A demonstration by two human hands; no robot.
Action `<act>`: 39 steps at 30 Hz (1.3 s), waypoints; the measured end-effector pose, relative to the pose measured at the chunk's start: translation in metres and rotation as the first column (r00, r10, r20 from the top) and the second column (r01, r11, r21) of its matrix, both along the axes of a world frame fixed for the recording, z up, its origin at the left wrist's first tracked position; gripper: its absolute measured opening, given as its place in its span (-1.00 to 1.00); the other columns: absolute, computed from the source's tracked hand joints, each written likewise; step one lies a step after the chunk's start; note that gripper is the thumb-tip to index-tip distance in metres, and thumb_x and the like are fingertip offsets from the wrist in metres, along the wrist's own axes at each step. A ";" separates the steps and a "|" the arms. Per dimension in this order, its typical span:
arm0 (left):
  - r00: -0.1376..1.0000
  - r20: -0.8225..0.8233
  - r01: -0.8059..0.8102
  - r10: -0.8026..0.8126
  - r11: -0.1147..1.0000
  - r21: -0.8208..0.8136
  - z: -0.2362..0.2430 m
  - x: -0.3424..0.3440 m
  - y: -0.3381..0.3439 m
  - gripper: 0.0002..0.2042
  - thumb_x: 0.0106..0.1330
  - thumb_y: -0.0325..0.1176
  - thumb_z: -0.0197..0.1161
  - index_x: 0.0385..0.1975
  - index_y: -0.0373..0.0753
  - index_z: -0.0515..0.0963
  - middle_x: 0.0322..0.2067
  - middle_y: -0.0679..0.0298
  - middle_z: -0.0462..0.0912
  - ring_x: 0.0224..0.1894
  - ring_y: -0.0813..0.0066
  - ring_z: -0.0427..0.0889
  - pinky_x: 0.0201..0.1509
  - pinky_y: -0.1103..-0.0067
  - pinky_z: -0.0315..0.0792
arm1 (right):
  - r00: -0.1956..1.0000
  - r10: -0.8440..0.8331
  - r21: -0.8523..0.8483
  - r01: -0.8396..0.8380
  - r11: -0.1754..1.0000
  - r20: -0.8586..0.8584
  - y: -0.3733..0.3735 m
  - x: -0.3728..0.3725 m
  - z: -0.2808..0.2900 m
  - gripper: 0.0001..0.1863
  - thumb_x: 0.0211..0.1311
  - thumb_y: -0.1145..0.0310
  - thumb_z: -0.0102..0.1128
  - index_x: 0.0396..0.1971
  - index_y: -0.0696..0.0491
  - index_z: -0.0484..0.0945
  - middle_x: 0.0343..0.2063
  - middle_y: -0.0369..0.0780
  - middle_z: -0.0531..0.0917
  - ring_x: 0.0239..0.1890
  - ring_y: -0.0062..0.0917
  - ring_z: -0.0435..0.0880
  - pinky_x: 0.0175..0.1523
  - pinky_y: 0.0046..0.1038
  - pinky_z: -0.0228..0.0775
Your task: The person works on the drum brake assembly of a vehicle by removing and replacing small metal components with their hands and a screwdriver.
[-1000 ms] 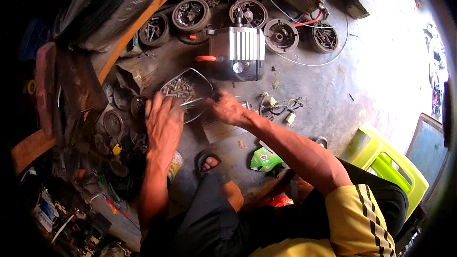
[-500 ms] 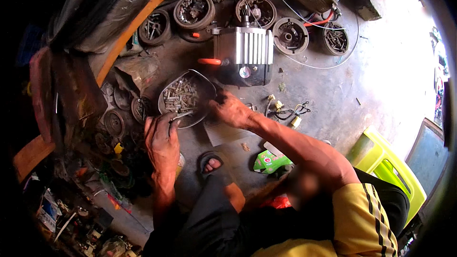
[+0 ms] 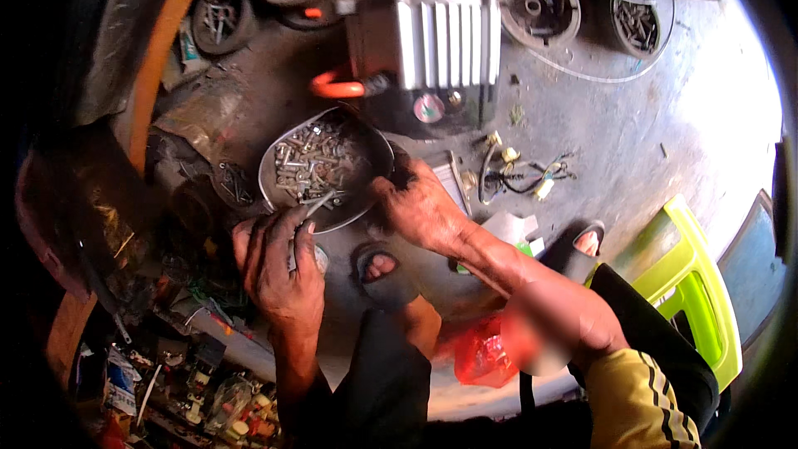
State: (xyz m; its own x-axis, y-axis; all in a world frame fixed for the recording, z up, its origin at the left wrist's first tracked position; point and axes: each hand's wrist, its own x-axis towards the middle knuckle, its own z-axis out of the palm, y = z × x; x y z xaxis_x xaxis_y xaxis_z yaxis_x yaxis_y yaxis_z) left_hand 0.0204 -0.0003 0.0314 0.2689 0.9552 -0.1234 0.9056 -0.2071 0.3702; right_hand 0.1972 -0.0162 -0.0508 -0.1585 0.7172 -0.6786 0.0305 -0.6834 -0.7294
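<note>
Pan [image 3: 371, 148] of bolts [image 3: 306, 165] lies just beyond and between both hands [image 3: 287, 264] [image 3: 424, 211].

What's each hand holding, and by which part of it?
Left hand: slim grey rod, by its near end. Right hand: metal bowl, by its right-hand rim.

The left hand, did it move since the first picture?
Yes. Judged against the silver-finned machine on the floor, the left hand has moved farther from it, back toward the person's body.
</note>
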 end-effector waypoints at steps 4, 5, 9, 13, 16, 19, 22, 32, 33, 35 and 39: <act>0.993 -0.115 0.030 -0.033 0.999 -0.026 0.013 0.016 -0.014 -0.80 0.19 -0.52 0.31 -0.17 -0.30 0.63 -0.16 0.16 0.67 -0.03 0.11 0.48 0.09 0.30 0.37 | 0.986 -0.152 -0.247 0.132 0.960 -0.066 -0.019 -0.002 0.014 -0.62 0.26 0.30 0.06 0.01 0.20 0.48 -0.23 0.08 0.65 -0.16 -0.08 0.63 -0.04 -0.19 0.49; 0.987 -0.151 0.050 -0.050 0.999 0.000 0.018 0.021 -0.017 -0.80 0.20 -0.51 0.31 -0.17 -0.30 0.63 -0.12 0.18 0.66 0.00 0.12 0.45 0.10 0.29 0.35 | 0.987 -0.147 -0.254 0.125 0.959 -0.069 -0.023 0.001 0.020 -0.61 0.25 0.28 0.07 0.00 0.19 0.48 -0.21 0.11 0.64 -0.14 -0.02 0.62 -0.02 -0.15 0.48; 0.935 -0.324 0.126 -0.145 0.989 -0.078 0.059 0.047 -0.023 -0.63 0.24 -0.41 0.30 0.06 -0.26 0.55 0.18 0.26 0.53 0.25 0.07 0.28 0.32 0.19 0.16 | 0.994 -0.106 -0.196 0.099 0.976 -0.026 -0.040 0.020 0.052 -0.61 0.23 0.24 0.07 -0.02 0.16 0.49 -0.19 0.19 0.62 -0.09 0.11 0.60 0.01 -0.06 0.45; 0.865 -0.384 0.210 -0.323 0.928 -0.306 0.105 0.083 -0.021 -0.47 0.31 -0.30 0.23 0.29 -0.23 0.38 0.33 0.27 0.39 0.42 -0.09 0.08 0.47 0.07 -0.07 | 0.931 -0.352 -0.297 0.310 0.903 -0.098 -0.074 0.038 0.112 -0.52 0.22 0.34 0.04 0.14 0.18 0.44 -0.19 0.11 0.66 -0.14 -0.06 0.64 0.01 -0.18 0.46; 0.836 -0.327 0.311 -0.441 0.871 -0.381 0.150 0.111 -0.028 -0.55 0.33 -0.30 0.20 0.23 -0.23 0.45 0.32 0.28 0.40 0.40 -0.16 0.08 0.48 0.05 -0.10 | 0.834 -0.540 -0.321 0.483 0.815 -0.116 -0.098 0.052 0.160 -0.50 0.21 0.40 0.02 0.17 0.20 0.43 -0.23 0.05 0.68 -0.21 -0.26 0.65 -0.04 -0.30 0.47; 0.807 -0.241 0.388 -0.539 0.791 -0.473 0.212 0.136 -0.039 -0.62 0.33 -0.34 0.19 0.14 -0.25 0.52 0.24 0.27 0.50 0.41 -0.17 0.08 0.48 0.00 -0.12 | 0.761 -0.634 -0.406 0.542 0.736 -0.135 -0.105 0.077 0.219 -0.55 0.21 0.43 0.02 0.11 0.24 0.46 -0.26 0.00 0.67 -0.25 -0.37 0.63 -0.07 -0.37 0.47; 0.790 -0.130 0.493 -0.599 0.747 -0.447 0.271 0.158 -0.047 -0.67 0.33 -0.40 0.17 0.08 -0.27 0.56 0.14 0.23 0.58 0.39 -0.20 0.12 0.48 -0.04 -0.11 | 0.696 -0.713 -0.465 0.608 0.644 -0.079 -0.127 0.087 0.256 -0.67 0.22 0.43 0.04 -0.05 0.26 0.52 -0.28 -0.03 0.66 -0.30 -0.41 0.64 -0.14 -0.41 0.47; 0.730 0.216 0.683 -0.648 0.694 -0.229 0.437 0.241 -0.041 -0.79 0.36 -0.50 0.13 -0.07 -0.28 0.62 0.01 0.20 0.66 0.21 -0.06 0.46 0.38 0.04 0.17 | 0.686 -0.727 -0.113 0.722 0.682 -0.003 -0.159 0.182 0.422 -0.84 0.28 0.48 0.05 -0.20 0.21 0.48 -0.53 -0.15 0.67 -0.62 -0.53 0.64 -0.49 -0.52 0.47; 0.717 0.253 0.696 -0.649 0.683 -0.222 0.457 0.255 -0.041 -0.80 0.37 -0.50 0.13 -0.08 -0.28 0.62 0.00 0.20 0.66 0.20 -0.05 0.46 0.38 0.04 0.18 | 0.638 -0.770 -0.129 0.762 0.635 -0.021 -0.161 0.192 0.443 -0.84 0.28 0.47 0.04 -0.19 0.20 0.48 -0.53 -0.15 0.67 -0.63 -0.52 0.64 -0.50 -0.52 0.47; 0.689 0.263 0.723 -0.676 0.668 -0.175 0.495 0.287 -0.043 -0.81 0.33 -0.50 0.19 -0.11 -0.28 0.63 -0.05 0.20 0.68 0.20 -0.05 0.46 0.34 0.07 0.23 | 0.517 -0.853 -0.218 0.827 0.519 -0.070 -0.168 0.218 0.487 -0.82 0.29 0.47 0.05 -0.17 0.20 0.47 -0.53 -0.15 0.66 -0.64 -0.52 0.63 -0.51 -0.52 0.47; 0.624 0.124 0.781 -0.772 0.620 -0.069 0.568 0.362 -0.049 -0.74 0.21 -0.46 0.32 -0.09 -0.26 0.63 -0.10 0.20 0.68 0.23 -0.08 0.42 0.35 0.06 0.16 | 0.420 -0.907 -0.179 0.894 0.411 0.016 -0.183 0.265 0.569 -0.44 0.25 0.42 0.05 0.27 0.23 0.33 -0.65 -0.24 0.61 -0.66 -0.57 0.59 -0.51 -0.44 0.44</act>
State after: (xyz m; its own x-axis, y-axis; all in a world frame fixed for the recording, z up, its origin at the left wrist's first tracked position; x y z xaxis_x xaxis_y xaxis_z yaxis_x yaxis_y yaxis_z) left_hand 0.3822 -0.0494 0.5998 0.9169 0.3676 -0.1552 0.3944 -0.7756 0.4929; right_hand 0.4618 -0.1995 0.5186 0.4688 0.3774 -0.7986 -0.7118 -0.3740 -0.5946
